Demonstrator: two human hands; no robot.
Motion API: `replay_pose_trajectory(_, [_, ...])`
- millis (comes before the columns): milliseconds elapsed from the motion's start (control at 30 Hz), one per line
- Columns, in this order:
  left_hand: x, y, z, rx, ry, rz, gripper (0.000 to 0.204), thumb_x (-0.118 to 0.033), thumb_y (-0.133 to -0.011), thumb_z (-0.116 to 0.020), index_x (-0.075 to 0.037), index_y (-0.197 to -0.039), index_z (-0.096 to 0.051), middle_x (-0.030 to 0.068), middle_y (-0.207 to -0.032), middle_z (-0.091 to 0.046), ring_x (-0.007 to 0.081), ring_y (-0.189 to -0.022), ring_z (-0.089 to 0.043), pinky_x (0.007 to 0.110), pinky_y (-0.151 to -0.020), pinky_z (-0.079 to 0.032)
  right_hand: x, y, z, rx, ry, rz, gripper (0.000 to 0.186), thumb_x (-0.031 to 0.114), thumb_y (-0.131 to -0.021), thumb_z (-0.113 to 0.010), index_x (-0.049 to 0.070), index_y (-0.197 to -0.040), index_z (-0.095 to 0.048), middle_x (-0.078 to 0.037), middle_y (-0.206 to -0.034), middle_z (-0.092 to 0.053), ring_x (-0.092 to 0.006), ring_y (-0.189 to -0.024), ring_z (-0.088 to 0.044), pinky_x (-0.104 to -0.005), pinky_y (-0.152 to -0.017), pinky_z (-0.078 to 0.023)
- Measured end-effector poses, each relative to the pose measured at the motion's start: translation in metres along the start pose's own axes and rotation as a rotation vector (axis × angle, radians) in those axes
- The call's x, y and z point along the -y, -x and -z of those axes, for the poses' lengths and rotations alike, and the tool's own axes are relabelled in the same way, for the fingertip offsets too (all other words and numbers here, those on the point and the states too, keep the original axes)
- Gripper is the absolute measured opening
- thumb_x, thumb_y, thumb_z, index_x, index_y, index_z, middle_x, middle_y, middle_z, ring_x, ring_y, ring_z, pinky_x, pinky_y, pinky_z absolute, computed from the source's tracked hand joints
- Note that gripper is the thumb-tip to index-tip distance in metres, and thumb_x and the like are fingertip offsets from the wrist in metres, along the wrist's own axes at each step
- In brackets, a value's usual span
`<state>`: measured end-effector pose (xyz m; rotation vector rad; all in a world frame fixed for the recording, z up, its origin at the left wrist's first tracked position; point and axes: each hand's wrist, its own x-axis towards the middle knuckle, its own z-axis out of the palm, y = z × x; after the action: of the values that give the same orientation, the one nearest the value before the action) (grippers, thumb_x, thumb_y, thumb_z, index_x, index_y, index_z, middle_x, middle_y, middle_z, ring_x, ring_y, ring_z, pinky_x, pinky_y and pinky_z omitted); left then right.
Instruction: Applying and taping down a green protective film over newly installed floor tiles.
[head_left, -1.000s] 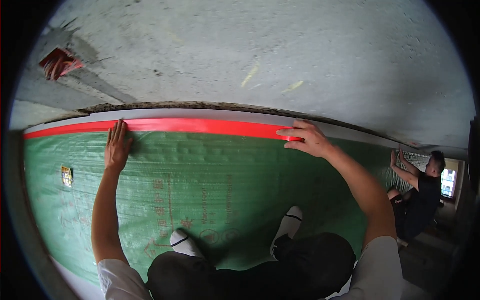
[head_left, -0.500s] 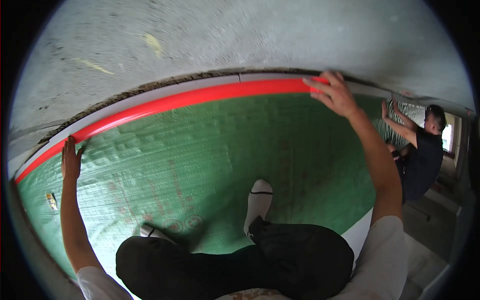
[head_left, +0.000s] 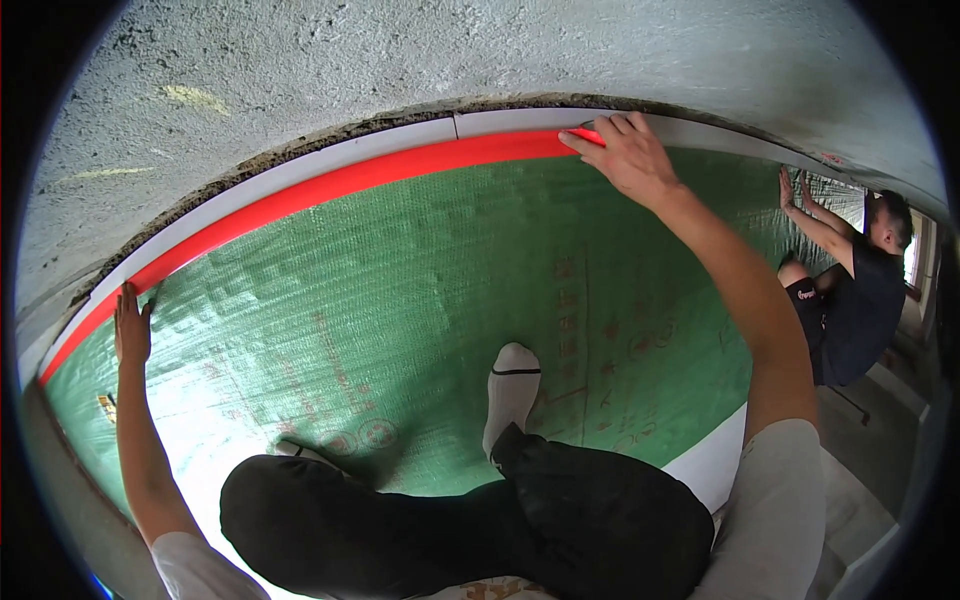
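Note:
A strip of red tape (head_left: 340, 182) runs along the far edge of a green printed sheet (head_left: 400, 280), beside a white border strip (head_left: 360, 150) at the base of the wall. My left hand (head_left: 131, 328) lies on the left part of the tape, its fingers stretched out and fingertips at the red band. At the tape's right end my right hand (head_left: 632, 158) is closed, thumb and fingers bent around the red end. A small dark grey tip (head_left: 588, 126) shows by these fingers; what it belongs to is hidden.
A rough concrete wall (head_left: 420, 50) rises beyond the border strip. My socked foot (head_left: 514, 385) stands on the green sheet. At the right a co-worker (head_left: 860, 290) crouches, both hands on silvery material (head_left: 835, 195). A small yellow packet (head_left: 107, 407) lies near my left forearm.
My right hand has slid a little left along the border, and its fingers have drawn in. My left hand stays on the tape. The whole view has shifted slightly.

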<state>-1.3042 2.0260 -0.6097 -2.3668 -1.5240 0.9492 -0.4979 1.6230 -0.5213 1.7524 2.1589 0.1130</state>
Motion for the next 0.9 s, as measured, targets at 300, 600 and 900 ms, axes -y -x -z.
replay_pose_trajectory(300, [-0.005,0.004,0.000,0.009,0.070,0.012,0.070,-0.033,-0.109,-0.050,-0.006,-0.166,-0.019,0.0123,-0.172,-0.023,0.0329,-0.157,-0.027,0.044,-0.128,-0.025,0.013,-0.005,0.001,-0.014,-0.005,-0.029,0.043,0.030,-0.102,-0.058,0.026,-0.145,-0.061,-0.008,-0.108,-0.060,-0.0244,-0.108,-0.058,-0.0414,-0.098,-0.043])
replay_pose_trajectory(600, [0.004,0.001,-0.012,-0.069,0.109,-0.017,0.070,-0.033,-0.108,-0.051,-0.007,-0.165,-0.021,0.0118,-0.172,-0.023,0.0345,-0.155,-0.029,0.046,-0.127,-0.027,0.024,-0.009,0.000,0.056,0.109,-0.016,0.047,0.022,-0.100,-0.056,0.019,-0.148,-0.058,-0.009,-0.115,-0.060,-0.0254,-0.111,-0.058,-0.0416,-0.098,-0.042])
replay_pose_trajectory(900, [-0.004,0.006,-0.004,-0.059,0.130,-0.021,0.069,-0.029,-0.108,-0.051,-0.008,-0.166,-0.020,0.0118,-0.172,-0.024,0.0331,-0.156,-0.027,0.045,-0.127,-0.026,0.030,-0.012,0.001,0.056,0.086,-0.067,0.045,0.023,-0.100,-0.056,0.017,-0.145,-0.060,-0.008,-0.114,-0.059,-0.0245,-0.110,-0.056,-0.0416,-0.098,-0.041])
